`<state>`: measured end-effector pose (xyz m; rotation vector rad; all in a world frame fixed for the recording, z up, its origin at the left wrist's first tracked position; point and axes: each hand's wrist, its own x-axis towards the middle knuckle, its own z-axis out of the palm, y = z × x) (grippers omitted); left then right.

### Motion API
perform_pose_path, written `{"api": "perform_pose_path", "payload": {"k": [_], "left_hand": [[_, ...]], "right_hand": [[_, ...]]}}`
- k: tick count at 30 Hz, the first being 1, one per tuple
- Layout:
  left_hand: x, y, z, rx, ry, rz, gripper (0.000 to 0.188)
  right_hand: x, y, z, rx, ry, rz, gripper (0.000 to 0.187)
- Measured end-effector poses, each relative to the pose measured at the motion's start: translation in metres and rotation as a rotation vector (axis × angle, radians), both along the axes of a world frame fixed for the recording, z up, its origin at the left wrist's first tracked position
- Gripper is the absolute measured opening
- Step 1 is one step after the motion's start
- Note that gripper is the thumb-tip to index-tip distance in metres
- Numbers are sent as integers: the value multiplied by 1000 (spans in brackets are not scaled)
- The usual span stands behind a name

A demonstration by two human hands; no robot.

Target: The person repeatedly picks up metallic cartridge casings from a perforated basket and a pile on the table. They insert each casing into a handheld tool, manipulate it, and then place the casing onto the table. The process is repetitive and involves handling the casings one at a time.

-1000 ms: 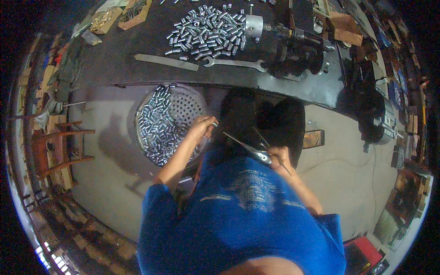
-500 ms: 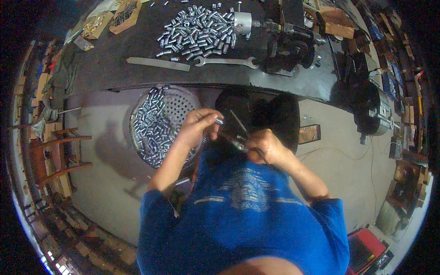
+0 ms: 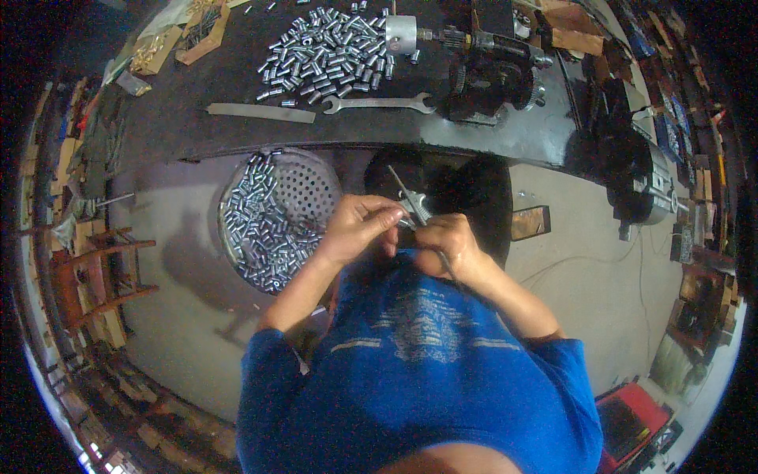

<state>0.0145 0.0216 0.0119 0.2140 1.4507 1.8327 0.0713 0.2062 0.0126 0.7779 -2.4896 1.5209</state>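
In front of my chest, my right hand (image 3: 450, 243) is closed round a metal caliper (image 3: 418, 207), its jaws on the far side of my fingers. My left hand (image 3: 359, 229) pinches a small shiny metal sleeve (image 3: 407, 222) by the caliper's jaws; fingers partly hide it, so I cannot tell exactly how they touch. To the left, a round perforated metal tray (image 3: 309, 188) carries many similar sleeves (image 3: 257, 217), heaped mostly on its left side.
On the dark workbench (image 3: 174, 122) lie another heap of sleeves (image 3: 324, 59), an open-ended spanner (image 3: 377, 103) and a flat metal strip (image 3: 260, 112). A geared machine (image 3: 493, 75) stands right of them. Cartons (image 3: 201, 35) sit far left; a wooden chair (image 3: 103, 276) stands at left.
My left hand has moved right with its sleeve, up to the caliper. The caliper has turned in my right hand, and its jaws now sit near the left fingertips.
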Motion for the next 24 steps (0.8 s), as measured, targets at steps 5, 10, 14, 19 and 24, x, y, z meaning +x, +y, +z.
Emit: {"api": "perform_pose_path", "payload": {"k": [5,10,14,19,24], "left_hand": [[-3,6,-2,-16,144,28,14],[-4,13,-5,30,215,5,19],[-8,12,-4,20,118,-7,17],[-22,0,-10,-343,728,211,12],[-25,-4,-11,-619,1008,207,13]], "right_hand": [[4,-3,0,-156,-285,-128,19],[5,-3,-4,-249,-404,-180,22],[10,0,-2,-313,-413,-178,22],[17,22,11,-257,-387,-153,32],[20,19,35,-272,-208,72,40]]}}
